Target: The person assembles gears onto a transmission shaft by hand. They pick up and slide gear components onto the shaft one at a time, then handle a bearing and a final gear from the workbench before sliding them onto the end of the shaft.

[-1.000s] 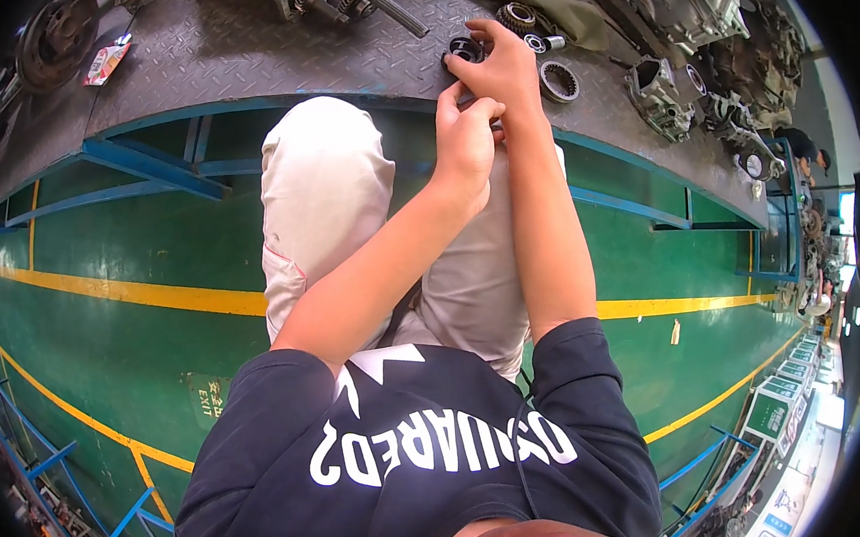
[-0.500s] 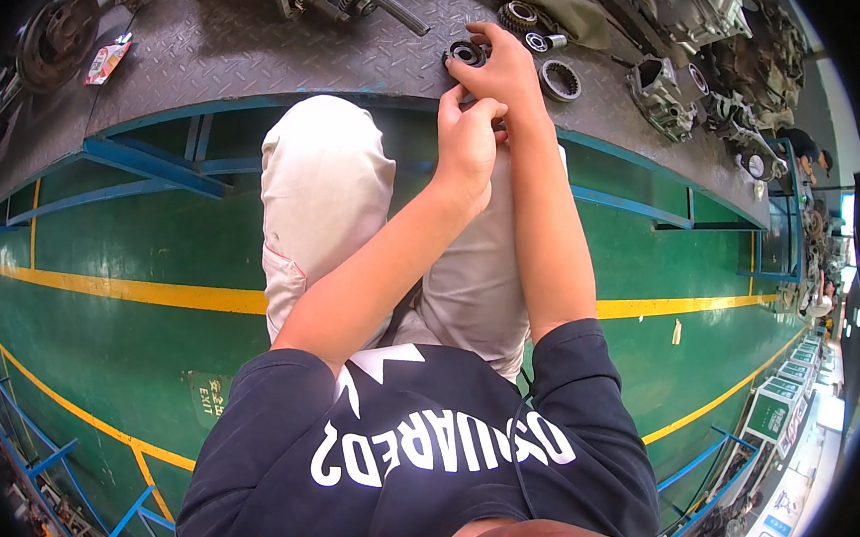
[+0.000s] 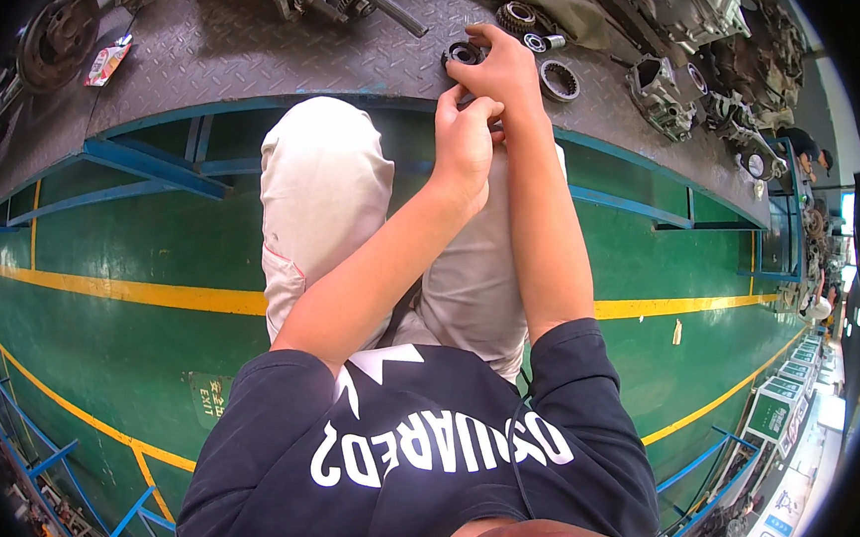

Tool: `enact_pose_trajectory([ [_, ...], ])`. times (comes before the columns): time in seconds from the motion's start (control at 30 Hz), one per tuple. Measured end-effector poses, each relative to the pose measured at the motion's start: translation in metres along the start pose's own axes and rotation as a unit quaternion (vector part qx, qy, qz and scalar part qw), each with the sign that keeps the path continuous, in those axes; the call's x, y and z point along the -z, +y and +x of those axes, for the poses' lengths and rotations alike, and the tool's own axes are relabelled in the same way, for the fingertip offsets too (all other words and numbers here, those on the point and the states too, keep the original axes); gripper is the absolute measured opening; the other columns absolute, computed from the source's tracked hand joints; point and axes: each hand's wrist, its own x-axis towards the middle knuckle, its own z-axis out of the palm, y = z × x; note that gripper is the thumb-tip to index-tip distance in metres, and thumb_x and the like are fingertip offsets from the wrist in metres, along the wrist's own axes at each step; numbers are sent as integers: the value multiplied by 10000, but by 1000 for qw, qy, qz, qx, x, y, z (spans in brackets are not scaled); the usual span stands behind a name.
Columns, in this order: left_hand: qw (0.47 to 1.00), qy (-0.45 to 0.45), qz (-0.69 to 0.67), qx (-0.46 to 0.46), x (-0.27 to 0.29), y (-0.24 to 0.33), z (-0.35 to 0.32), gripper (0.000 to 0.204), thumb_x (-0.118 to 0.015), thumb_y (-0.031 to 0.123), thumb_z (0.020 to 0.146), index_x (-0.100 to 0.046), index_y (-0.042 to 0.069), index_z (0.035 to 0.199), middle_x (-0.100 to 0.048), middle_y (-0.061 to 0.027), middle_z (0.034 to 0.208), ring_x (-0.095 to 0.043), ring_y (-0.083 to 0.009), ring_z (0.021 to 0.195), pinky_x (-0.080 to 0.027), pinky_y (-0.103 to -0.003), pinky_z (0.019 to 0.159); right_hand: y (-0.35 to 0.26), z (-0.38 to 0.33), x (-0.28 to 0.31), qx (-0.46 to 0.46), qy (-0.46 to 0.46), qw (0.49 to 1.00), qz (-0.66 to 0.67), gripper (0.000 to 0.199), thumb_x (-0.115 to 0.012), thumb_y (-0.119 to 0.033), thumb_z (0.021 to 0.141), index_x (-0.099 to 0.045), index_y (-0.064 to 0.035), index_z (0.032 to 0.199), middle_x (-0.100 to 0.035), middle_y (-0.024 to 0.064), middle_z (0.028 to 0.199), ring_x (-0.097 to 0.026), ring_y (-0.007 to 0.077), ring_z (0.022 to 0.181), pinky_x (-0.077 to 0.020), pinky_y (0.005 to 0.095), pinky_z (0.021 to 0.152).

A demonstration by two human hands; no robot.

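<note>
Right hand (image 3: pixel 506 72) curls at the dark ring (image 3: pixel 455 55) on the table (image 3: pixel 356 59), left hand (image 3: pixel 465 144) just below; can't tell if either grips. Loose hold could let it skid; sideways swing could knock the steel ring (image 3: pixel 546 82).

"What lies left of the ring (image 3: pixel 572 92) on the desk (image 3: pixel 236 63)?"
"The round part (image 3: pixel 454 52), near; the packet (image 3: pixel 108 59), well apart."
"And behind the ring?"
"The bearing (image 3: pixel 535 43), just behind; the gear (image 3: pixel 507 20) and the cloth (image 3: pixel 572 14), farther back."
"To its right?"
"The housing (image 3: pixel 658 103), near the ring."
</note>
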Motion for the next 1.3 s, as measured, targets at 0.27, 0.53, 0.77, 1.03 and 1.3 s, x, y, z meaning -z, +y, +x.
enact_pose_trajectory([
  [0.27,1000,0,-6,6,4,-2,5,387,-565,106,1003,-578,56,1386,-692,-33,1209,-677,-177,1097,-516,-358,906,-14,-8,7,-39,16,999,13,744,-861,-332,653,-729,-89,1344,-799,191,1175,-777,354,1092,-605,426,999],
  [0.53,1000,4,-10,-9,3,13,-2,829,-596,90,991,-185,144,1710,-580,-109,1310,-680,-239,1118,-497,-392,951,-6,-9,20,-75,20,896,436,633,-913,-202,828,-661,3,1371,-784,184,1175,-764,239,1031,-632,359,863],
  [0.77,1000,-15,5,-10,3,22,1,705,-559,58,1011,-354,200,1671,-565,-105,1301,-694,-201,1071,-514,-338,886,9,-4,29,-174,-35,766,618,452,-804,-183,942,-651,18,1317,-752,124,1087,-730,223,952,-626,329,827],
  [1.03,999,-27,9,-42,12,46,13,642,-613,82,1003,-423,89,1617,-604,-119,1322,-713,-208,1072,-522,-336,868,12,-7,20,-201,-101,518,825,438,-760,-259,1009,-610,33,1300,-708,219,1252,-712,403,1126,-627,355,844],
  [1.3,665,-35,546,-508,51,103,34,702,-909,357,842,-673,48,1426,-715,-153,1309,-637,-324,1261,-494,-428,1073,-15,-37,5,-131,-157,414,887,409,-678,-285,1081,-626,47,1313,-693,246,1256,-714,369,1146,-624,402,994],
])
